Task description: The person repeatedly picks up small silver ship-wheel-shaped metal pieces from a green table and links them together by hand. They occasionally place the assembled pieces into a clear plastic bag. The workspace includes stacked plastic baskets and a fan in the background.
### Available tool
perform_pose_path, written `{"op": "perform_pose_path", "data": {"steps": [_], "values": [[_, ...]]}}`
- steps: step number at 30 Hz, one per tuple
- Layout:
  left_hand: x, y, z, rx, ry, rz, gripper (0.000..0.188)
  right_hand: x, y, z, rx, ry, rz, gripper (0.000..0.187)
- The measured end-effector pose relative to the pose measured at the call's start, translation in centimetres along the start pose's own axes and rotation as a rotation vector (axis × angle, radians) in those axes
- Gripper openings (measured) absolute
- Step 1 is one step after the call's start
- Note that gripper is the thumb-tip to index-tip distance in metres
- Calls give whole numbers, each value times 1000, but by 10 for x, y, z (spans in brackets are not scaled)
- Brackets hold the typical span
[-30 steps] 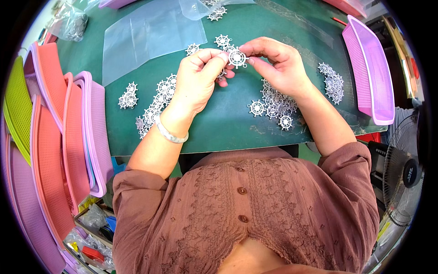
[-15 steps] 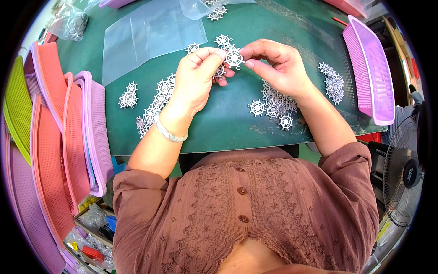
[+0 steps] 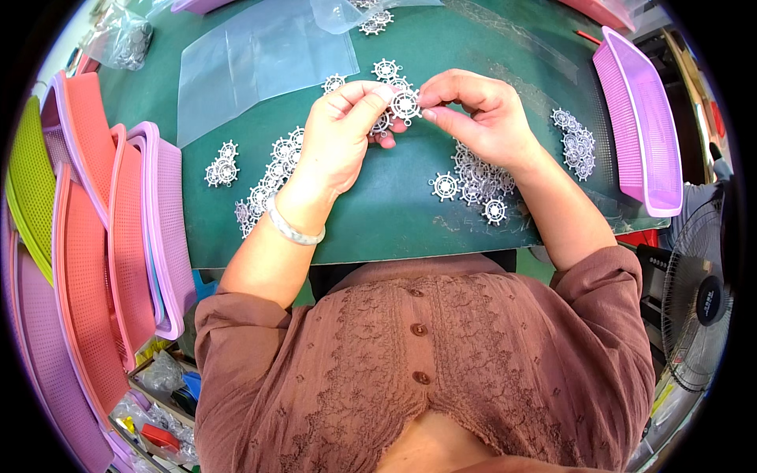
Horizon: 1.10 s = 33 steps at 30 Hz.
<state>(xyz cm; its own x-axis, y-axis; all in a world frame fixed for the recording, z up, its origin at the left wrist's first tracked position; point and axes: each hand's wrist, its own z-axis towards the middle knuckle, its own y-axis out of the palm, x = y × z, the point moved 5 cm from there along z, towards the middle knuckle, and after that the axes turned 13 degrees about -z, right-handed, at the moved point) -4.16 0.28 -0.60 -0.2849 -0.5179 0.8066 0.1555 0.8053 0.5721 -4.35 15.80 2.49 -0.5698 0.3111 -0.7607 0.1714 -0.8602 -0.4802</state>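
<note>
Wheel charm [image 3: 405,103] sits pinched between both hands' fingertips [image 3: 426,102] above green mat [image 3: 378,221].

We see a green mat [image 3: 378,229] with a clear plastic sheet [image 3: 260,63] lying on its far left part. Left of the mat, pink and purple mesh trays [image 3: 118,236] stand stacked on edge; right of it lies a purple tray [image 3: 643,126], with a fan [image 3: 698,307] nearer us.
</note>
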Motion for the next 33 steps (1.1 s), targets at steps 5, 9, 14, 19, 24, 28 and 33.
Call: {"op": "perform_pose_path", "data": {"steps": [5, 9, 14, 19, 24, 28, 33], "values": [[0, 0, 0, -28, 12, 6, 16, -3, -2, 1, -25, -18, -34, 14], [0, 0, 0, -26, 2, 2, 17, -3, -2, 1, -22, -35, -76, 14], [0, 0, -1, -36, -20, -30, 19, -1, -2, 0, -8, -13, -80, 12], [0, 1, -1, -35, -20, -1, 17, 4, -1, -1, 54, 76, 2, 12], [1, 1, -1, -22, -18, 0, 17, 8, 0, -2, 50, 122, 2, 13], [1, 0, -1, -23, -15, 5, 17, 7, -1, -1, 36, 112, -41, 13], [2, 1, -2, -23, 0, 4, 18, 6, -1, -1, 41, 104, -49, 13]]}}
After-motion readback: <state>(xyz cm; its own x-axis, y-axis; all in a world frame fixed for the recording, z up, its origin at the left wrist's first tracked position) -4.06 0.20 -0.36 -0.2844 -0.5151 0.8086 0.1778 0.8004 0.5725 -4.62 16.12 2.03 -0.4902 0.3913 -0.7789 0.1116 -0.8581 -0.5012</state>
